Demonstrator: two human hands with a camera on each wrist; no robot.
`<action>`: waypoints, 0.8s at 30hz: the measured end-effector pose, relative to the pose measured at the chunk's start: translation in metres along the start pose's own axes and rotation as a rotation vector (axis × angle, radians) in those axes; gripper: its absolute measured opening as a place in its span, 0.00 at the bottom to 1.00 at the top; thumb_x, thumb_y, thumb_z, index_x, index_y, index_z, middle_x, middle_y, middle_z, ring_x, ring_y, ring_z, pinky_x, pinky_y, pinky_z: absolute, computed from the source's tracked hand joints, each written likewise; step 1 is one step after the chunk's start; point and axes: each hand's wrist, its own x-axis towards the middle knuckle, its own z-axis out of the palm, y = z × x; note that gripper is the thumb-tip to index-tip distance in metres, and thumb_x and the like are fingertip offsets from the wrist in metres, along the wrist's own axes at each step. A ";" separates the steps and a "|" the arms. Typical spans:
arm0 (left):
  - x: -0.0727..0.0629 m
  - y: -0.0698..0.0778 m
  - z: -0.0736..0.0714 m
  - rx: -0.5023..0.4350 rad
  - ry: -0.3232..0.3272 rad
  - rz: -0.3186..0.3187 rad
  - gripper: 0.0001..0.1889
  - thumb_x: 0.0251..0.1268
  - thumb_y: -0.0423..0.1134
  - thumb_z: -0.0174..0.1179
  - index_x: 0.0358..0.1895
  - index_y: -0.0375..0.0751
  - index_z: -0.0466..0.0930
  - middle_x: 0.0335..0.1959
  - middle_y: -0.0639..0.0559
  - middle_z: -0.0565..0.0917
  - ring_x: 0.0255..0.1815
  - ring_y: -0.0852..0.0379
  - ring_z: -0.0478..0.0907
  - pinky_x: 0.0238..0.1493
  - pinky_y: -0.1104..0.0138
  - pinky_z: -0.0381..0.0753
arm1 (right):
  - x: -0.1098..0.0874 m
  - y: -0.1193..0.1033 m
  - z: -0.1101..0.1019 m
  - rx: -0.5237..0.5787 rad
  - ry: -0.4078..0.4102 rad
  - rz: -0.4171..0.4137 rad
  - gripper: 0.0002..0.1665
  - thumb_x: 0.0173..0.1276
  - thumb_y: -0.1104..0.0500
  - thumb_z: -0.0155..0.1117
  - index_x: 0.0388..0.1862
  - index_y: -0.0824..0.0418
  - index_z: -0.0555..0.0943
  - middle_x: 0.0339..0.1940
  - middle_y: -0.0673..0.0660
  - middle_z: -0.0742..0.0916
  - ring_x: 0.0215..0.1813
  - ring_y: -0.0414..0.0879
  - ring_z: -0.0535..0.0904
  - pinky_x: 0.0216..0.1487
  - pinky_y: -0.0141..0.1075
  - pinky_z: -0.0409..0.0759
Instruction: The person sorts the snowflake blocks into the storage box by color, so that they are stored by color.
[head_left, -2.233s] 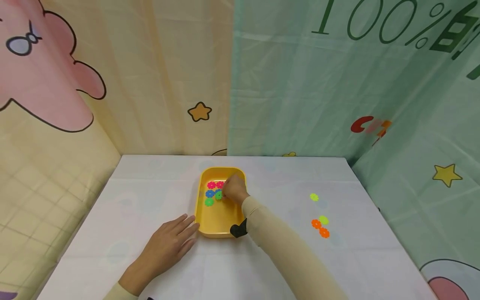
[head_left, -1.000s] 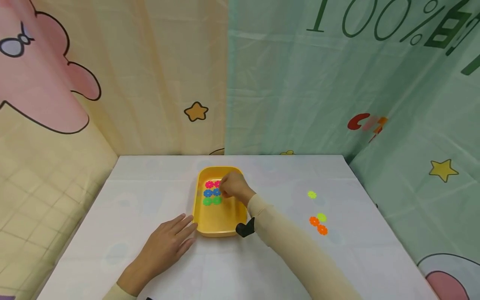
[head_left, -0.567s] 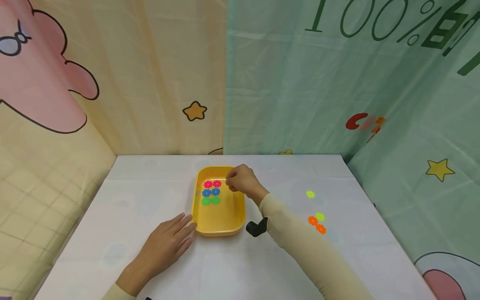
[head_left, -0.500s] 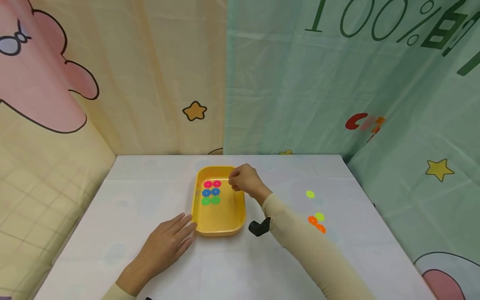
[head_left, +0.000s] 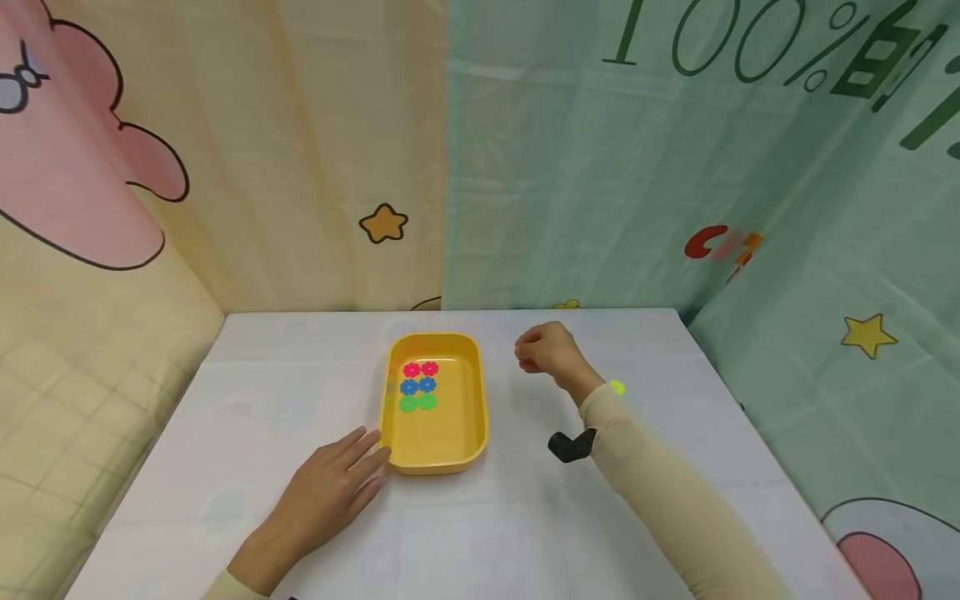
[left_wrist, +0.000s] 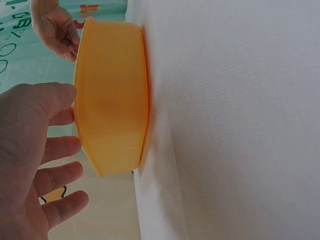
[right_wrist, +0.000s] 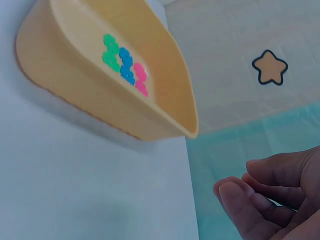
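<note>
A yellow tray (head_left: 438, 442) holds flower-shaped pieces in three pairs: pink flowers (head_left: 412, 370) at the top, blue flowers (head_left: 408, 387) in the middle, green flowers (head_left: 408, 404) below. My left hand (head_left: 326, 487) lies at the tray's lower left corner with fingers extended, fingertips at its rim. To the tray's right, my right hand (head_left: 553, 348) is raised above the table, its fingers loosely bent. The right wrist view shows nothing between that thumb and fingers (right_wrist: 237, 200). One yellow-green flower (head_left: 617, 387) shows beside the right cuff; the sleeve covers the spot where other flowers lay.
The white-covered table (head_left: 247, 400) reaches back to printed curtains (head_left: 562, 183) on the far side and both flanks. A black device (head_left: 572, 447) is attached at the right wrist and sticks out to its left.
My right hand has left the tray and moved right over the table. The second green flower now sits beside the first. The right arm now hides the orange flowers. My left hand stays put.
</note>
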 end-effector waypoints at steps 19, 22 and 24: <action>-0.003 -0.004 0.003 -0.004 -0.003 -0.007 0.24 0.57 0.47 0.75 0.58 0.46 0.86 0.63 0.45 0.83 0.65 0.42 0.79 0.54 0.47 0.84 | -0.011 0.059 -0.110 0.143 0.229 0.077 0.22 0.75 0.61 0.61 0.63 0.73 0.76 0.45 0.59 0.86 0.36 0.40 0.86 0.43 0.31 0.87; -0.003 -0.005 0.003 -0.002 -0.009 -0.010 0.24 0.57 0.47 0.75 0.58 0.47 0.86 0.63 0.46 0.83 0.65 0.42 0.79 0.54 0.47 0.84 | -0.015 0.070 -0.121 0.156 0.252 0.105 0.24 0.76 0.61 0.61 0.65 0.73 0.75 0.44 0.57 0.85 0.36 0.39 0.86 0.43 0.30 0.87; -0.004 -0.005 0.002 -0.001 -0.013 -0.011 0.24 0.58 0.47 0.75 0.58 0.47 0.86 0.63 0.46 0.83 0.66 0.43 0.78 0.54 0.47 0.84 | -0.017 0.078 -0.127 0.157 0.259 0.120 0.24 0.76 0.61 0.60 0.65 0.73 0.75 0.41 0.55 0.85 0.35 0.39 0.86 0.42 0.30 0.87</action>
